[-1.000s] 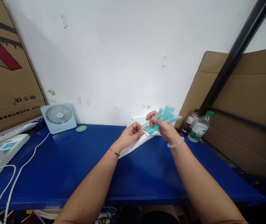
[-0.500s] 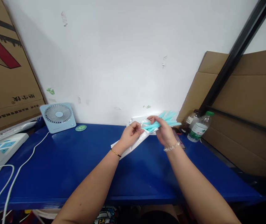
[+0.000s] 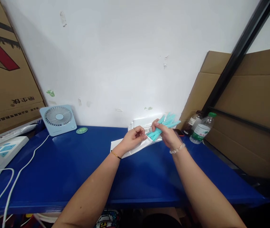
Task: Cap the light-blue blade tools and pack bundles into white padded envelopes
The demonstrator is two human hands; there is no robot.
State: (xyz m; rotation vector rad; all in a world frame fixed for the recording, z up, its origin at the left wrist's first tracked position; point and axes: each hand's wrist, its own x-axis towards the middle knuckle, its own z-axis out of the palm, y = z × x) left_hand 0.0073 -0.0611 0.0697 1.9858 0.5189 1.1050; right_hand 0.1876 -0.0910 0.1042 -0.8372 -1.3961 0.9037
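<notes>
My left hand (image 3: pixel 135 137) pinches the mouth of a white plastic bag (image 3: pixel 132 151), which slants down to the left beneath my left wrist. My right hand (image 3: pixel 165 133) is closed round a bundle of long turquoise strips (image 3: pixel 163 126). Their lower ends lie at the bag's opening, while the other ends fan out up and to the right. How far the strips reach into the bag is hidden by the film and my fingers. Behind my hands, a stack of white flat packs (image 3: pixel 137 123) lies against the wall.
A blue table (image 3: pixel 78 171) spans the view. On the left are a light-blue fan (image 3: pixel 59 118), a green round disc (image 3: pixel 82 130) and a white power strip (image 3: pixel 11 148) with cables. To the right stand a green-capped bottle (image 3: pixel 202 129), a brown bottle (image 3: pixel 193 123) and cardboard (image 3: pixel 251 126).
My right hand has turned and its fingers have closed round the turquoise strips, which now fan more steeply upward. My left hand keeps its pinch on the bag.
</notes>
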